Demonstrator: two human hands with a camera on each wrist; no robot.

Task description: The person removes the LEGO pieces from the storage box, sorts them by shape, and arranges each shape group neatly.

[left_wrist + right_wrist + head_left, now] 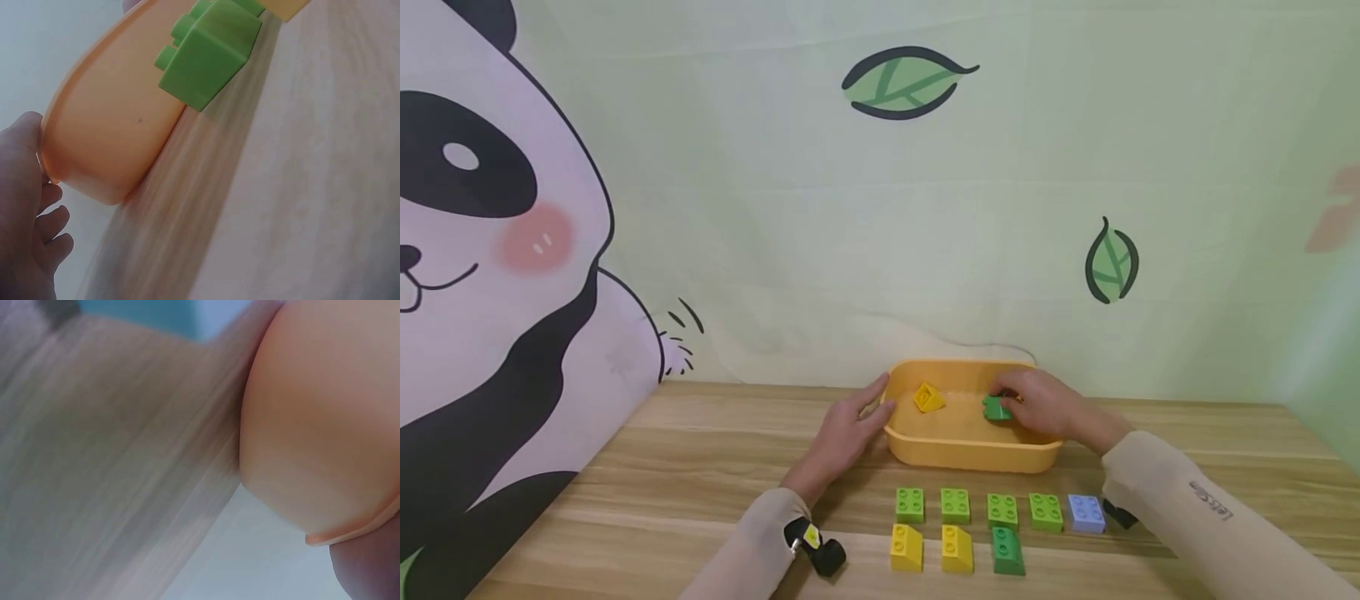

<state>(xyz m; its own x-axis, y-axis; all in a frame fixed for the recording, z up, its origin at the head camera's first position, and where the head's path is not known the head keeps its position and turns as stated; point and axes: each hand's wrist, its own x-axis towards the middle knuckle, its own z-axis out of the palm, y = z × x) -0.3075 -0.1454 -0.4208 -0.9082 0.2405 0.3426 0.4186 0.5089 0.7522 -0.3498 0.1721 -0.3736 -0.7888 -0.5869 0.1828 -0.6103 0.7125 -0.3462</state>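
Observation:
My right hand (1041,402) reaches over the right end of an orange plastic bin (973,457) and pinches a dark green building brick (997,408) inside it. At the bin's left end, my left hand (847,425) rests with thumb and a finger against the rim; the left wrist view shows its other fingers (56,219) loosely bent just outside the wall. A yellow sloped brick (928,398) lies tipped over in the bin's left part. In the right wrist view, the bin's outer wall (319,425) covers most of that hand.
Before the bin stand several light green bricks (955,505) in a row, with a blue brick (1086,513) at its right end. Nearer are two yellow sloped bricks (907,547) and a dark green sloped brick (1007,551). A panda-printed cloth (775,208) hangs behind the wooden table (647,467).

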